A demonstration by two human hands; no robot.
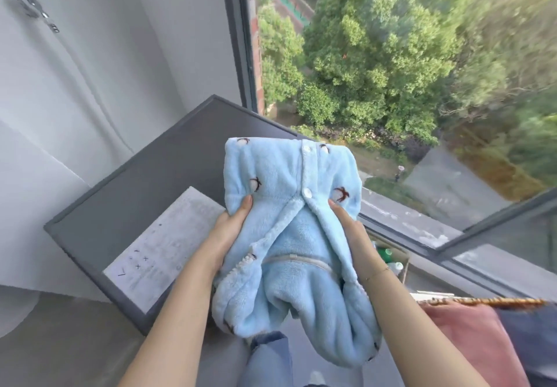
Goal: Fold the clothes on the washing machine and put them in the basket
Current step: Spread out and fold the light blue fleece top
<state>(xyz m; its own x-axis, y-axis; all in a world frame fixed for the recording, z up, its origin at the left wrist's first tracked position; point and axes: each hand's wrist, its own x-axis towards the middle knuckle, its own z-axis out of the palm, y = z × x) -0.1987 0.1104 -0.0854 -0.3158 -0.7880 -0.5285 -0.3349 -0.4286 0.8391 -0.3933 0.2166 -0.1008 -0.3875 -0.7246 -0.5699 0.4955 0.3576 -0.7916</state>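
Observation:
A folded light blue fleece garment with small brown bird prints and white snap buttons is held up in the air between both hands. My left hand grips its left side, thumb on top. My right hand grips its right side in the same way. The grey top of the washing machine lies to the left and behind the garment, with a white printed sheet on it. The woven rim of the basket shows at the lower right, holding a pink cloth and a dark blue cloth.
A large window fills the right and looks down on trees. White walls stand at the left, with a metal fitting high up. A small bin with bottles sits by the window sill. My legs in blue trousers are below.

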